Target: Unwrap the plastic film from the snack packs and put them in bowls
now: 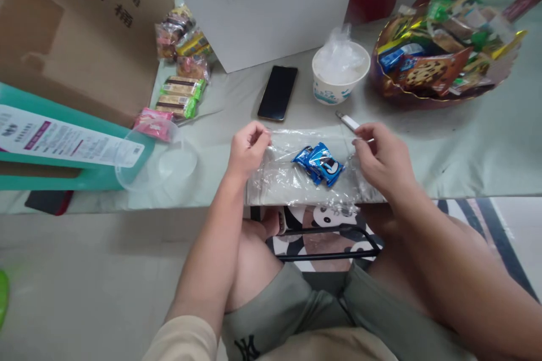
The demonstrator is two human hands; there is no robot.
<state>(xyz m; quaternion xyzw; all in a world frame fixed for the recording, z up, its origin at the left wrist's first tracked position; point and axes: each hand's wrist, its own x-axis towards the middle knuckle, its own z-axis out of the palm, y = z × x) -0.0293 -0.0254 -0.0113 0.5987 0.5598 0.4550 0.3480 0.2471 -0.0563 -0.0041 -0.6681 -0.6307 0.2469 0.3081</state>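
A clear plastic sheet or bag (275,180) lies spread near the table's front edge. My left hand (249,149) pinches its upper left corner between thumb and fingers. My right hand (383,158) is closed at the upper right corner, with the fingertips pressed together on the plastic. Between the hands, on the plastic, sit blue shiny snack packets (324,164), overlapping each other. Just beyond my right fingertips is a slim white object with a metal end (348,120), perhaps a lighter; whether the fingers touch it I cannot tell.
A black phone (278,93), a paper tub (334,90) of crumpled plastic and a basket (393,93) of wrapped snacks stand behind. Wrapped snacks (180,96), a clear round container (139,166), a green box (105,175) and cardboard carton (80,62) are left. A white box (262,5) stands behind.
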